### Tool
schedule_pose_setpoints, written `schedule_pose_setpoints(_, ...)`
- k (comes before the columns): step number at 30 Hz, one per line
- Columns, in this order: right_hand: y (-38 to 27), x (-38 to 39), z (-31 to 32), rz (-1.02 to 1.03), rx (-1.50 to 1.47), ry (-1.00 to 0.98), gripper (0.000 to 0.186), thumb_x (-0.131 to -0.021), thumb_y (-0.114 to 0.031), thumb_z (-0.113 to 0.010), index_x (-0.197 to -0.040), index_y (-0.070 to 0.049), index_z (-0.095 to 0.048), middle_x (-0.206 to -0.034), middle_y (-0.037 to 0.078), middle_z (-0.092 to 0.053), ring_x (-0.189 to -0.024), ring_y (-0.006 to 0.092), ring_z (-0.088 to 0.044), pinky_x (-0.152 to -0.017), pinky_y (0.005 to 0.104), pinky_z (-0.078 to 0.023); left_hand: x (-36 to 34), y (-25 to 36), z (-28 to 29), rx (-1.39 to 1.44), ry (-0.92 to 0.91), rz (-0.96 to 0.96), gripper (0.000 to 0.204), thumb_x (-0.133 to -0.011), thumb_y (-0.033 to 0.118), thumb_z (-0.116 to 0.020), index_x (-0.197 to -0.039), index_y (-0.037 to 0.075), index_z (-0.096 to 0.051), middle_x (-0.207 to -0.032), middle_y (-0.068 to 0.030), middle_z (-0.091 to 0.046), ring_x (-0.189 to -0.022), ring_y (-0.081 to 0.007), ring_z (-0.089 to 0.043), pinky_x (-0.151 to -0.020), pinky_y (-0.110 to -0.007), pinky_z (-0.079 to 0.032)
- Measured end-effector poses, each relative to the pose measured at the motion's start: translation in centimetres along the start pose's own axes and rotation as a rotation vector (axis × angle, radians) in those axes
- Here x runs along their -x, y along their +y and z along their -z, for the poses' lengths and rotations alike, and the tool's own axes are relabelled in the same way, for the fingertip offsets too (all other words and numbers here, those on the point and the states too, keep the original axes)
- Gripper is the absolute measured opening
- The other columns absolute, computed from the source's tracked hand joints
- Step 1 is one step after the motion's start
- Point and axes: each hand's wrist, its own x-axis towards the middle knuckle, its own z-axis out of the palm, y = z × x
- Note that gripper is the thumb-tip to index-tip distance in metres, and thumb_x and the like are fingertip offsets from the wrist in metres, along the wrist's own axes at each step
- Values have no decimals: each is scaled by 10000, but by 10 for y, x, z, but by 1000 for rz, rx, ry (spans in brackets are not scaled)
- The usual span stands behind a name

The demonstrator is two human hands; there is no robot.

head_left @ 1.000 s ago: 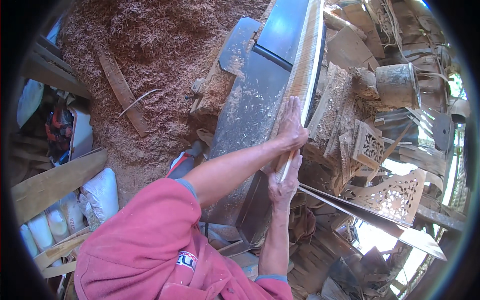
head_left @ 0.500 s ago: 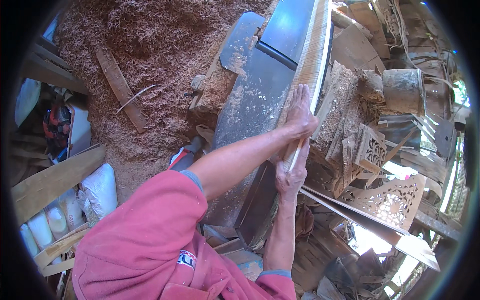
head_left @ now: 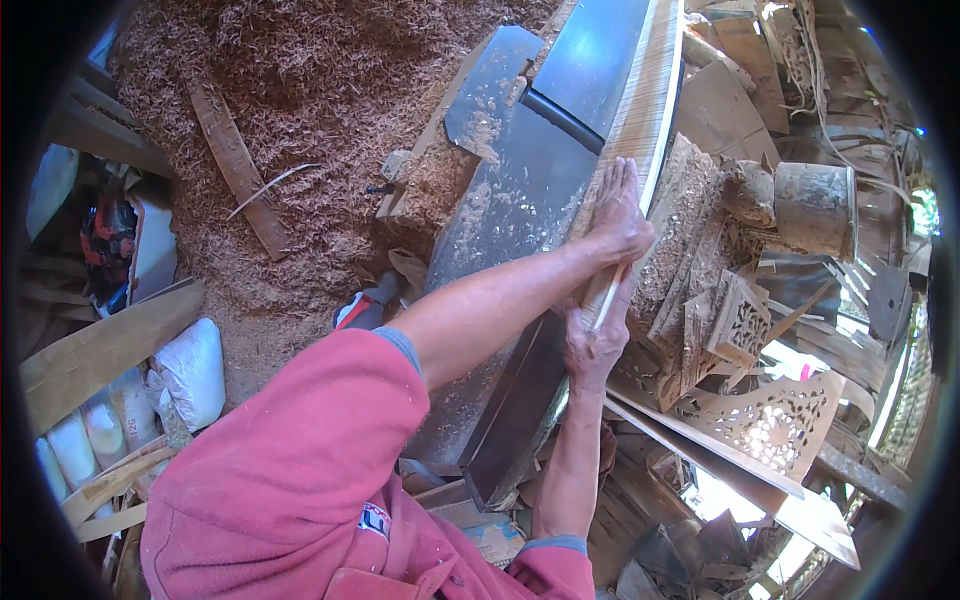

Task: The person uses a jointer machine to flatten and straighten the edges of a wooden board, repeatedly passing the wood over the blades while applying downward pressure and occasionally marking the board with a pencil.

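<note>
A long, narrow wooden board stretches away from me over the dusty metal bed of a jointer planer, running along the bed's right side. My left hand lies on the board with its fingers stretched flat toward the far end. Just nearer to me, my right hand is closed around the board's near end, its fingers partly hidden behind the wood. A dark slot crosses the bed to the left of the board, with wood dust and chips scattered on the metal.
Reddish shavings are heaped left of the machine, with a loose plank on them. On the right are a round log piece, carved openwork panels and long offcuts. White sacks stand at the lower left.
Both hands and the board have moved a little forward along the planer bed, away from me. The whole view has shifted slightly. My grip looks the same.
</note>
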Motion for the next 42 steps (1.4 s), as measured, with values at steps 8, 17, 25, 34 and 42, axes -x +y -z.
schedule_pose_setpoints(8, 0, -24, -3, 30, 0, -6, 838, -783, -75, -675, -1543, -33, -325, -1400, 274, -549, -1171, 429, -633, -958, 440, -531, -23, 4, 1, 7, -3, 8, 939, -780, 154, -515, -1544, -145, -57, -1621, -334, -115, -1549, -381, -71, -1276, -355, -45)
schedule_pose_setpoints(17, 2, -48, -5, 85, 30, 11, 830, -780, -70, -646, -1542, -21, -319, -1416, 292, -521, -1185, 451, -615, -981, 451, -526, -50, 0, 2, -6, 30, -24, 967, -783, 201, -576, -1538, -151, -85, -1620, -333, -128, -1547, -384, -88, -1275, -355, -61)
schedule_pose_setpoints(25, 17, -71, -9, 174, 97, 44, 864, -809, -147, -714, -1565, -66, -305, -1339, 240, -610, -1115, 406, -664, -954, 442, -532, -70, 10, 8, -4, 13, -13, 984, -765, 222, -593, -1533, -155, -107, -1619, -336, -142, -1542, -393, -107, -1272, -357, -93)
schedule_pose_setpoints(34, 12, -102, -10, 188, 18, 3, 806, -798, -93, -635, -1532, 8, -316, -1418, 293, -504, -1250, 436, -570, -1037, 445, -491, -105, 12, 7, -90, 73, -7, 951, -737, 180, -608, -1509, -163, -171, -1546, -338, -296, -1471, -410, -297, -1240, -368, -233)
schedule_pose_setpoints(42, 19, -136, -15, 275, 99, 77, 790, -789, -111, -632, -1507, 30, -335, -1350, 294, -528, -1114, 453, -631, -961, 477, -533, -121, 29, 12, -49, 29, 14, 926, -813, 196, -594, -1554, -95, -121, -1638, -271, -160, -1548, -347, -125, -1271, -347, -114)
